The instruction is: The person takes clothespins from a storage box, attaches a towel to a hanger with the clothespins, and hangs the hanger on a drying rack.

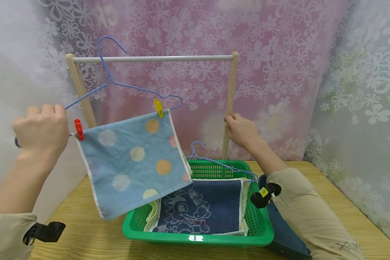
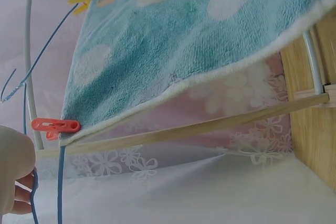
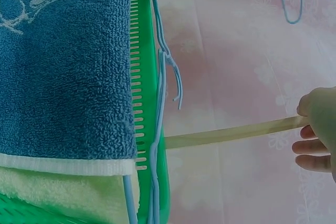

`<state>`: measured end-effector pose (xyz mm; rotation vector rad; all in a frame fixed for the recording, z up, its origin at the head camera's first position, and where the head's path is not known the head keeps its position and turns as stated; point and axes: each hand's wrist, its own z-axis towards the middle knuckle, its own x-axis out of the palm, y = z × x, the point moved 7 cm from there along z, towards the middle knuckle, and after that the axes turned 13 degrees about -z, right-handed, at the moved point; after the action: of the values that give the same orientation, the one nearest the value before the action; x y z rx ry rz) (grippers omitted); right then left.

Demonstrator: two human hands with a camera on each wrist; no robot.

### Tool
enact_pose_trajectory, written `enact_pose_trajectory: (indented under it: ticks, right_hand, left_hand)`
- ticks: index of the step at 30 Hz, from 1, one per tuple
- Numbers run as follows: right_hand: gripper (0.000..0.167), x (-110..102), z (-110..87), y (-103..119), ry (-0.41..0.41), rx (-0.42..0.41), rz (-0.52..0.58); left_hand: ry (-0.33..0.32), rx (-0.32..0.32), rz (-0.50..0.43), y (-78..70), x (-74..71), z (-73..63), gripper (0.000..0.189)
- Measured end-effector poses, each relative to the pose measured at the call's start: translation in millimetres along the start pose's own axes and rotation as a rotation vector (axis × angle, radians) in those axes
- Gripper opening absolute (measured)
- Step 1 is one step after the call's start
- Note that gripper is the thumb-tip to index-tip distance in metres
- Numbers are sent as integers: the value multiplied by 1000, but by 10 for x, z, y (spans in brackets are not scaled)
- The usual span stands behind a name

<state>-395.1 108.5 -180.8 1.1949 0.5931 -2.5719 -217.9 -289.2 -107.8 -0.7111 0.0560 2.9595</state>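
Note:
My left hand (image 1: 43, 126) grips the left end of a blue wire hanger (image 1: 130, 86), its hook up near the rack's rail. From the hanger's lower bar hangs a light blue towel (image 1: 123, 155) with pale and orange dots, tilted up toward the right. A red clothespin (image 1: 79, 130) pinches its left corner and a yellow clothespin (image 1: 158, 108) its right one; both also show in the left wrist view. On the right, my right hand (image 1: 242, 130) holds the wooden post (image 1: 231, 90) of the drying rack, thumb and fingers around it.
A green basket (image 1: 198, 238) stands on the wooden table (image 1: 71, 213), holding a dark blue towel (image 1: 217, 206) with a cartoon figure and pale yellow cloth. More blue hangers (image 1: 221, 163) lie over its back right. A dark blue object (image 1: 286, 227) sits right of it. A flowered curtain (image 1: 279, 43) hangs behind.

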Motion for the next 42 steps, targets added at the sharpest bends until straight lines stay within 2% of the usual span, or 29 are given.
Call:
enact_pose_trajectory:
  ticks: [4,7,13,16,18,26,29,33,42]
  right_hand:
    - [23,9,2,-13,31,11,-2]
    - [24,14,7,-12,48,15,-4]
    - [24,15,11,-3,73,19,-1]
    - [24,30,11,-3,77,21,1]
    - [23,36,12,-7,73,22,-2]
    - [21,-24,5,-2,36,20,8]
    - [20,-56,-1,13,23,15,2]
    - [21,-56,1,12,23,16,-1]
    - [23,-1,2,-9,63,22,1]
  left_hand:
    - [-56,39,11,-34,18,-8,14]
    - [-87,42,9,-27,31,-23,16]
    - [-68,-16,48,89,43,-32,17]
    - [-35,-69,58,173,46,-32,16]
    - [11,-107,70,228,58,-29,16]
    - [271,-224,113,433,168,-71,16]
    - [339,-250,124,479,212,-121,16]
    - [373,-270,125,514,244,-164,17]
    - [360,-284,127,551,234,-197,19]
